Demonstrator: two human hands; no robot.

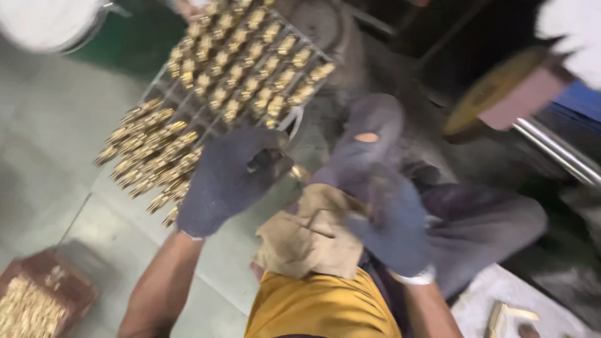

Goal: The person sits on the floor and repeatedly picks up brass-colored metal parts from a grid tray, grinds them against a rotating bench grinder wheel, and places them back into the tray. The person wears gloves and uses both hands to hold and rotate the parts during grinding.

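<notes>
My left hand (pixel 228 178), in a dark blue-grey glove, reaches toward a metal rack (pixel 219 94) loaded with several rows of small brass fittings. Its fingertips pinch a small dark piece at about the rack's near edge; motion blur hides what it is. My right hand (pixel 391 219), in a matching worn glove, rests on a tan cloth (pixel 307 241) lying over my lap, with a thin metal rod (pixel 316 225) against the cloth by its fingers. A torn glove or cloth (pixel 369 134) with a hole sits just above the right hand.
A brown box (pixel 37 300) full of brass pieces stands at the lower left on the grey floor. A round buffing wheel (pixel 501 91) on a steel shaft (pixel 557 150) sits at the upper right. A white container (pixel 47 22) is at the top left.
</notes>
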